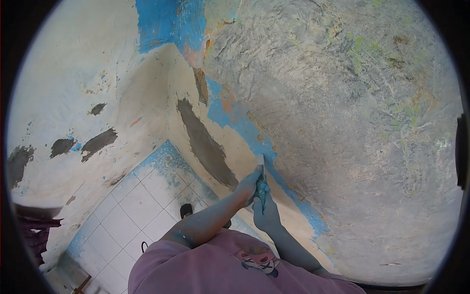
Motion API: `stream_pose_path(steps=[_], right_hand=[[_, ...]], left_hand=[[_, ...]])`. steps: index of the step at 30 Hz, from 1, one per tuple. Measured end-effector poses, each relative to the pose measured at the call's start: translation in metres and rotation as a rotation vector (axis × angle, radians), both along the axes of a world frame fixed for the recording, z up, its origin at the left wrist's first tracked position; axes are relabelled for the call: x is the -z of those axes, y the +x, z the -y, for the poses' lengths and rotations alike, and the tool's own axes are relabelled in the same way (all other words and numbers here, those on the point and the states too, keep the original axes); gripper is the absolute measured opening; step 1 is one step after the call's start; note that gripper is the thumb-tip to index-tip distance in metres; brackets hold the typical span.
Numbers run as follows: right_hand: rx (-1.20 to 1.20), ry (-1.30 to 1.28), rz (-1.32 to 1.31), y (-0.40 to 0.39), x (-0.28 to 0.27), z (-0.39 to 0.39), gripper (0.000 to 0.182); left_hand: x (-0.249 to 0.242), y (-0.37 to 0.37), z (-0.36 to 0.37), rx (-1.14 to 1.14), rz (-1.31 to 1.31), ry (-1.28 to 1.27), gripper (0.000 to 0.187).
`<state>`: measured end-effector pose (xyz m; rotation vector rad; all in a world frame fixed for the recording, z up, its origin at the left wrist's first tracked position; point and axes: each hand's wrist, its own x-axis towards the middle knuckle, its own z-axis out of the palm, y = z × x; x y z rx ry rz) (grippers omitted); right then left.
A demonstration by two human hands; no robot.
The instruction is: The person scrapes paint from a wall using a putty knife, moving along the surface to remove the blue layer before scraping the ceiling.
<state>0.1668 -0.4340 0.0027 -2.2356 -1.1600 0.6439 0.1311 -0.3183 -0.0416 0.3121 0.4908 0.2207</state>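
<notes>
Both of my hands are closed around one paint scraper (260,160), a flat pale blade on a greenish, paint-smeared handle. My left hand (248,187) grips it up near the blade, while my right hand (267,214) wraps the lower end of the handle. The blade's tip is at the strip of blue paint (254,141) on the wall and seems to touch it. To the right of that strip spreads rough grey bare wall (333,142). On the left, cream paint (240,149) borders it. Blue dust coats my hands and forearms.
A wall corner rises ahead, with a grey patch (203,139) near my hands and more blue paint (171,24) above. White floor tiles (142,206) carry blue flakes along the wall. A dark shoe (186,210) shows below. Dark red cloth (36,232) hangs at far left.
</notes>
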Motion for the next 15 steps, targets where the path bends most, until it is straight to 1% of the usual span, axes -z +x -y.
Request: stream_pose_path(steps=[2, 4, 6, 7, 9, 11, 13, 15], right_hand=[[0.004, 0.024, -0.003, -0.002, 0.003, -0.003, 0.034], [0.000, 0.054, -0.003, -0.003, 0.003, -0.003, 0.035], [0.005, -0.017, -0.020, -0.001, -0.001, 0.006, 0.051], [0.004, -0.016, -0.014, 0.000, -0.002, 0.008, 0.051], [-0.029, 0.036, 0.058, 0.000, -0.003, 0.011, 0.036], [-0.014, 0.031, 0.047, -0.002, -0.005, 0.006, 0.036], [0.000, 0.026, 0.025, -0.002, -0.008, -0.001, 0.037], [-0.026, 0.109, -0.012, -0.003, -0.010, -0.010, 0.036]], left_hand=[[0.000, -0.005, -0.007, 0.001, 0.023, 0.038, 0.046], [0.002, -0.002, -0.003, -0.008, 0.028, 0.008, 0.046], [0.004, -0.001, 0.004, -0.018, 0.045, -0.022, 0.047], [0.004, -0.001, 0.008, 0.006, 0.045, -0.028, 0.046], [0.001, 0.002, 0.010, 0.033, 0.051, -0.032, 0.046], [-0.005, 0.000, 0.008, 0.000, -0.008, -0.022, 0.046], [-0.002, 0.002, 0.003, -0.021, 0.007, -0.027, 0.046], [-0.004, 0.000, -0.003, -0.035, 0.012, -0.030, 0.045]])
